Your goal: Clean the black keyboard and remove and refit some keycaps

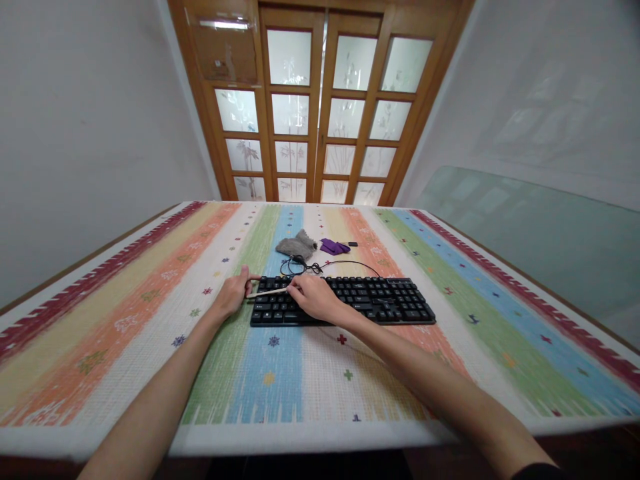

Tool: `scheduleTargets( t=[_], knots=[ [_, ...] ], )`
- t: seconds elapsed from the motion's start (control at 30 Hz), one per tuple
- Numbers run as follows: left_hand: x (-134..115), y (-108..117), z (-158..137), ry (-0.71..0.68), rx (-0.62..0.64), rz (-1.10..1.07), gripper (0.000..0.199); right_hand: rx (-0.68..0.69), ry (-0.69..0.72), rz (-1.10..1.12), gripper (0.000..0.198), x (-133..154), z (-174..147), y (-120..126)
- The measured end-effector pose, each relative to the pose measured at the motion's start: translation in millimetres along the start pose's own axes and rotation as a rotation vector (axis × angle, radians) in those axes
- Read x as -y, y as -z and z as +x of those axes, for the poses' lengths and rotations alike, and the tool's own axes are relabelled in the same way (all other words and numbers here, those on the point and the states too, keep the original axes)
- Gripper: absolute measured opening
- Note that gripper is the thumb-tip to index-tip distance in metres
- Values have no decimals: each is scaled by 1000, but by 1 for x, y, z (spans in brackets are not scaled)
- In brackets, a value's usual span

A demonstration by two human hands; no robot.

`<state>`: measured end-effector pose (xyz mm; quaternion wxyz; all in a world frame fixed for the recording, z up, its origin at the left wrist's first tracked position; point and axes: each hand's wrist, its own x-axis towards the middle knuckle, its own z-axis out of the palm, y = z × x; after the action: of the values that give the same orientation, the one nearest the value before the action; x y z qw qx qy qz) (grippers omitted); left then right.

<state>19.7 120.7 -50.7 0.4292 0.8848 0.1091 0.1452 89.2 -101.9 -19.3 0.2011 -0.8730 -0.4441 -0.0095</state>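
A black full-size keyboard (370, 300) lies flat on the table in front of me. My left hand (235, 291) is closed at its left end, with a finger reaching over the top left corner keys. Between the fingertips of my right hand (313, 297) is a thin pale stick (270, 292), pinched above the left half of the keys. The stick points left, its far end close to my left hand; I cannot make out what kind of tip it has.
Behind the keyboard lie its coiled black cable (300, 266), a grey cloth (297, 247), a folded purple cloth (334, 247) and a small black object (353, 244). A striped tablecloth (270, 393) covers the table. Wooden glass-paned doors (319, 133) stand beyond.
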Motion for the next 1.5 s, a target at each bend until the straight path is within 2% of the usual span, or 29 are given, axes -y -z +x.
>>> scheduleTargets(
  t=[0.43, 1.03, 1.5],
  knots=[
    [3, -2, 1, -20, -2, 22, 78, 35, -27, -9, 30, -8, -14, 10],
    [3, -2, 1, -26, -2, 64, 76, 28, -100, 33, 28, -44, -39, 38],
    [4, -2, 2, -36, -11, 73, 76, 56, -154, 55, 31, -84, -69, 63]
  ],
)
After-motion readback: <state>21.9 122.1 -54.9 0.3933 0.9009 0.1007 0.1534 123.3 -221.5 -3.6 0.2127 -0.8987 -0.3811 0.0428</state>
